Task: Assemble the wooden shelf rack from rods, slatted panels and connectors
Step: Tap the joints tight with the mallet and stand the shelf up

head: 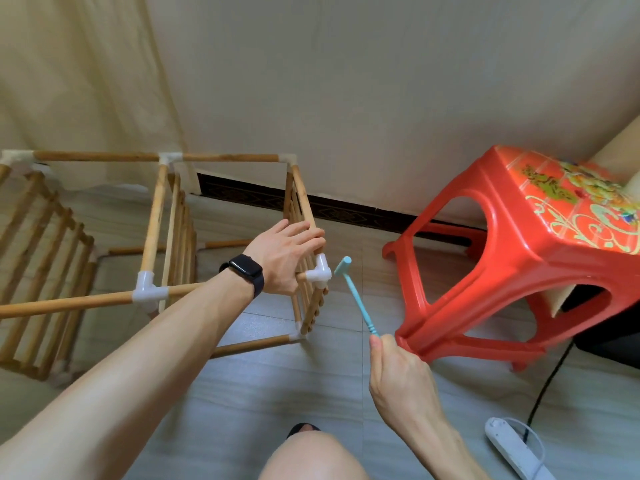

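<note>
The half-built wooden rack (152, 223) stood on the tiled floor at the left, with slatted panels inside its frame. The person's left hand (282, 258), a dark watch (246, 271) on its wrist, had its fingers curled over the top rod (303, 199) at the rack's right end, just above the near white corner connector (320, 270). The right hand (394, 368) was closed round the handle end of a small teal hammer (356, 296) — its head hung just beside that connector, not touching. A red plastic stool (512, 258) stood at the right, with a white power strip (512, 448) nearer.
</note>
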### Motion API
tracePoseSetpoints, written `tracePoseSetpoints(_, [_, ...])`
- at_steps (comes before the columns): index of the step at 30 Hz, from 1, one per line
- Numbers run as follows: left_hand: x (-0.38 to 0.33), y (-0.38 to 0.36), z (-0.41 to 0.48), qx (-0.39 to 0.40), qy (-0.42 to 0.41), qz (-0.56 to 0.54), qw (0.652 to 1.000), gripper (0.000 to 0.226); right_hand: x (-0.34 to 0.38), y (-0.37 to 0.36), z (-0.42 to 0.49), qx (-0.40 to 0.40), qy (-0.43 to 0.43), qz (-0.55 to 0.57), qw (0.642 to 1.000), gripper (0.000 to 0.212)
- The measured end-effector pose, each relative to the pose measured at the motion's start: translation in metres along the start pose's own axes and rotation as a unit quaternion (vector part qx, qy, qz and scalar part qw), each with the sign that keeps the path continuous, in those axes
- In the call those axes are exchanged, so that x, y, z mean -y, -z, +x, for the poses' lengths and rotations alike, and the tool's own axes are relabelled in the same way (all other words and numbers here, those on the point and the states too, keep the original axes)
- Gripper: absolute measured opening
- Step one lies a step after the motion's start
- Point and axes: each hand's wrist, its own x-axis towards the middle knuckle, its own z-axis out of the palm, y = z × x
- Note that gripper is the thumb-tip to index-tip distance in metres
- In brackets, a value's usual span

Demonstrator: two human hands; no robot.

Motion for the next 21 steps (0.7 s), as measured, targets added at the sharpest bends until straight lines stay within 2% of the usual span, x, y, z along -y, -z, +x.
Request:
tracePoseSetpoints(3, [-0.001, -0.002, -0.006, -0.033, 0.023, 0.012, 0.999, 0.091, 0.002, -0.004, 0.006, 0.012, -0.024, 0.017, 1.0, 0.028])
tracePoseSetpoints(6, [-0.001, -0.01, -0.031, -0.078, 0.074, 0.024, 0.994, 0.097, 0.009, -0.004, 0.009, 0.013, -0.036, 0.033, 0.999, 0.028])
tracePoseSetpoints(8, [0.005, -0.018, -0.059, -0.103, 0.113, 0.02, 0.988, 0.093, 0.015, -0.002, 0.012, 0.014, -0.035, 0.044, 0.998, 0.029])
tracePoseSetpoints(13, [0.045, -0.034, -0.154, -0.205, 0.237, 0.0, 0.95, 0.086, 0.04, -0.008, 0.018, 0.028, -0.031, 0.101, 0.994, 0.032])
tracePoseSetpoints(15, [0.055, -0.04, -0.185, -0.204, 0.285, -0.029, 0.936, 0.079, 0.055, -0.015, 0.024, 0.031, -0.014, 0.156, 0.987, 0.034])
tracePoseSetpoints(18, [0.061, -0.038, -0.206, -0.178, 0.352, -0.108, 0.913, 0.05, 0.082, -0.028, 0.05, 0.025, 0.024, 0.219, 0.975, 0.032])
tracePoseSetpoints(21, [0.06, -0.038, -0.213, -0.151, 0.367, -0.093, 0.913, 0.046, 0.115, -0.042, 0.081, 0.067, 0.081, 0.225, 0.969, 0.033])
